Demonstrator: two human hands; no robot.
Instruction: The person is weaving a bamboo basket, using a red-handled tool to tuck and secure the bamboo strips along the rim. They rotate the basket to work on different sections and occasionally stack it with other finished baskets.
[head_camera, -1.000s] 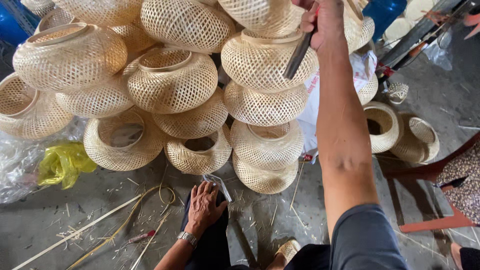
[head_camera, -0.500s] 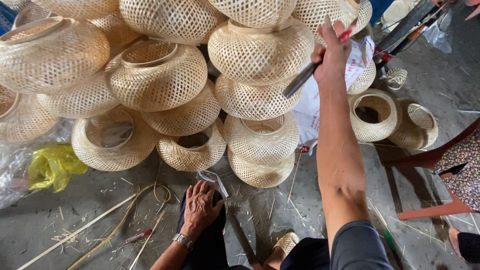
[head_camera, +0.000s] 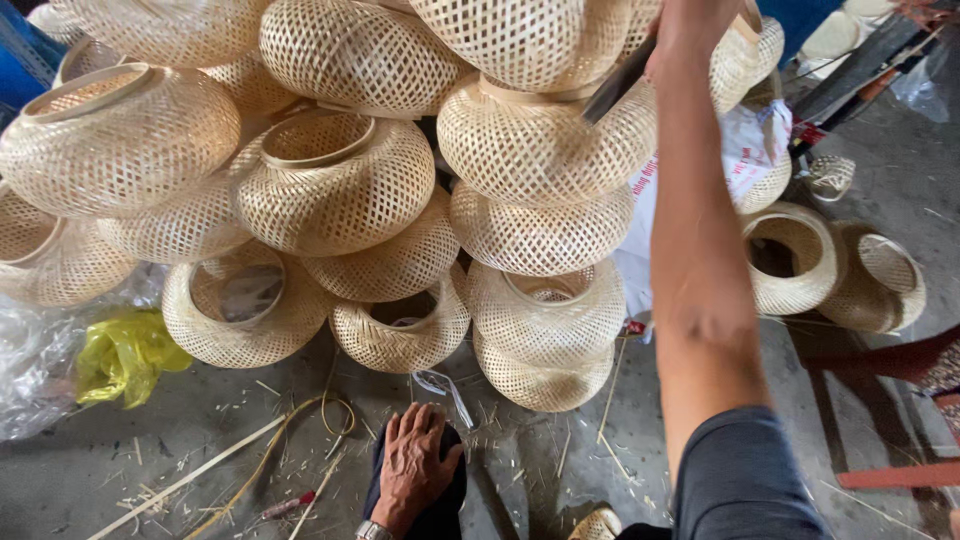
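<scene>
My right hand (head_camera: 690, 25) is raised to the top edge of the view, partly cut off, and is shut on a dark flat blade-like tool (head_camera: 615, 85). The tool's tip lies against a round woven bamboo basket (head_camera: 545, 150) in a tall pile of such baskets. Low in the view, my left hand (head_camera: 415, 460) rests flat on my knee in dark trousers, fingers apart and holding nothing. A wristwatch (head_camera: 370, 530) shows at that wrist. An open-topped basket (head_camera: 330, 185) sits left of the tool.
Two more woven baskets (head_camera: 800, 260) (head_camera: 880, 280) lie on the concrete floor at the right, near a white sack (head_camera: 740, 165). A yellow plastic bag (head_camera: 125, 355) and clear plastic sheet (head_camera: 30, 370) lie left. Bamboo strips (head_camera: 200, 470) and a small red-handled tool (head_camera: 290, 505) litter the floor.
My right hand has risen with the tool toward the top edge. The view has drawn closer to the basket pile. My left hand stays on my knee.
</scene>
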